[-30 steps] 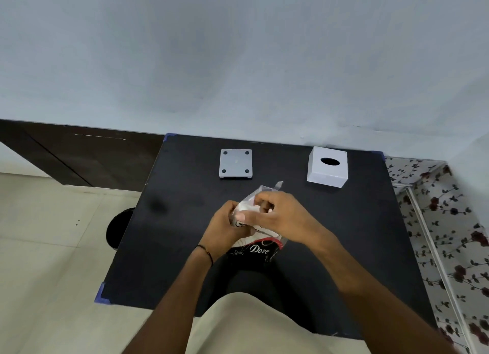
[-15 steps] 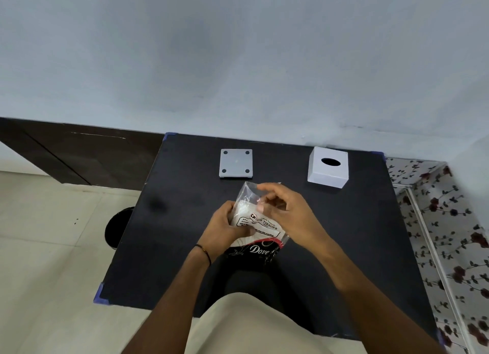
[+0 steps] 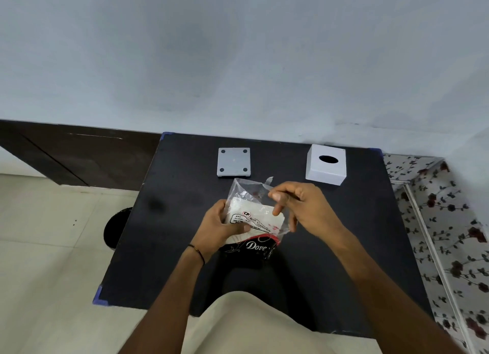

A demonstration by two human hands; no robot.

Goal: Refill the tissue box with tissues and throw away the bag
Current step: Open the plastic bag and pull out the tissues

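A clear plastic tissue bag [image 3: 255,214] with a white tissue stack inside and a black "Dove" band at its bottom is held above the middle of the black table [image 3: 182,195]. My left hand [image 3: 221,230] grips its left side, thumb across the printed label. My right hand [image 3: 303,205] pinches the clear upper edge on the bag's right side. The white tissue box [image 3: 326,171], with an oval slot on top, stands at the far right of the table. Its grey base plate [image 3: 234,162] lies apart from it at the far middle.
A dark round object [image 3: 116,228] sits on the tiled floor by the table's left edge. A floral-patterned surface [image 3: 449,221] borders the table on the right, and a wall rises behind. My lap shows below the near edge.
My right hand has come off the top of the bag and moved right, drawing the clear upper part open and upright. My left hand keeps its grip in the same place.
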